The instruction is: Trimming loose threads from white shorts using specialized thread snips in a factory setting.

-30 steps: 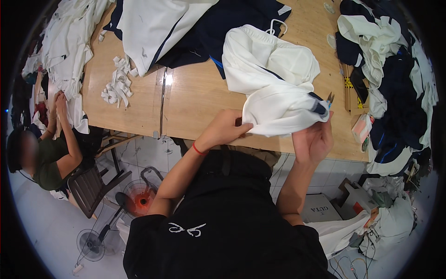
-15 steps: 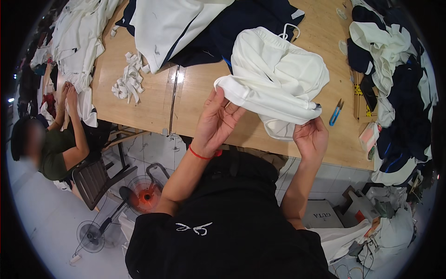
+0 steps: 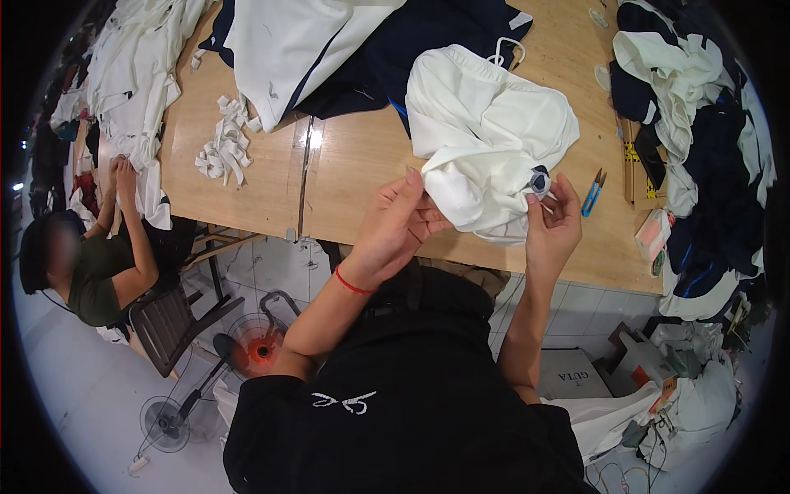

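Observation:
A white drawstring garment (image 3: 494,107), with a gathered waistband and a cord loop at its far end, lies bunched on the table in front of me. My right hand (image 3: 553,221) pinches its near edge between thumb and fingers, beside a small navy patch (image 3: 539,179) on the cloth. At the garment's left side my left hand (image 3: 403,216) is open, thumb and fingers apart, against or just beside the fabric. Blue-handled thread snips (image 3: 592,196) lie on the table, right of my right hand.
White and navy garments (image 3: 296,58) spread over the table's far side. White fabric strips (image 3: 224,148) lie at left, left of a table seam. Piled clothes (image 3: 708,189) crowd the right edge. At far left a person (image 3: 99,263) handles white cloth. A fan (image 3: 255,346) stands on the floor.
The band that was stretched between both hands has been let go by my left hand and has folded. The navy patch is turned up by my right hand.

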Demonstrator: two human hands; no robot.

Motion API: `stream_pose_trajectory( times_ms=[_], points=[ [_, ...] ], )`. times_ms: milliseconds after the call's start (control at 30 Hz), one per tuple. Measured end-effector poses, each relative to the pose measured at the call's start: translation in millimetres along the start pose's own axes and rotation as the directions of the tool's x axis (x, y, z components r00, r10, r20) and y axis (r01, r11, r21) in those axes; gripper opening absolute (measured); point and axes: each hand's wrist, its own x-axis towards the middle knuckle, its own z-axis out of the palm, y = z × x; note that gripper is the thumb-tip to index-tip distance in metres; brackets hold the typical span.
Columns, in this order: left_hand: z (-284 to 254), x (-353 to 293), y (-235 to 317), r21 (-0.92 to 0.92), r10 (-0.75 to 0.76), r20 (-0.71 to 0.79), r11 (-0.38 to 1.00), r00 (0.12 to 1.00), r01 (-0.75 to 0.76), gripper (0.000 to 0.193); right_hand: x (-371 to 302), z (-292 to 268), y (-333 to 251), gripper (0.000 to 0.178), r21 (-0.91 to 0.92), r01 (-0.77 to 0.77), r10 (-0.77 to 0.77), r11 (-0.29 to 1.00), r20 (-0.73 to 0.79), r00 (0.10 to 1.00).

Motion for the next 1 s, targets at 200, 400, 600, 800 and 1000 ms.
stream_pose_trajectory(
  times_ms=[200,400,600,800,1000],
  points=[
    [9,-1,-1,0.031,-0.023,0.059,0.999,0.998,0.021,0.048,-19,7,-58,0.039,-0.161,0.579,-0.544,0.799,0.218,0.81],
    [13,0,-4,0.095,-0.037,0.058,0.995,0.998,0.031,0.044,-21,28,-67,0.027,-0.189,0.872,-0.765,0.451,0.421,0.487],
    [22,-2,9,0.067,-0.043,-0.045,0.997,0.998,0.046,0.045,-10,-2,-59,0.018,-0.071,0.477,-0.475,0.876,0.043,0.879],
    [-8,8,-11,0.381,0.057,-0.04,0.924,0.998,-0.038,0.028,-5,-4,-76,0.01,-0.178,0.496,-0.443,0.85,0.269,0.855],
    [-102,-5,5,0.912,0.285,-0.094,0.408,0.954,-0.032,0.021,13,-19,-42,0.032,-0.366,0.437,-0.405,0.822,0.165,0.9]
  ],
)
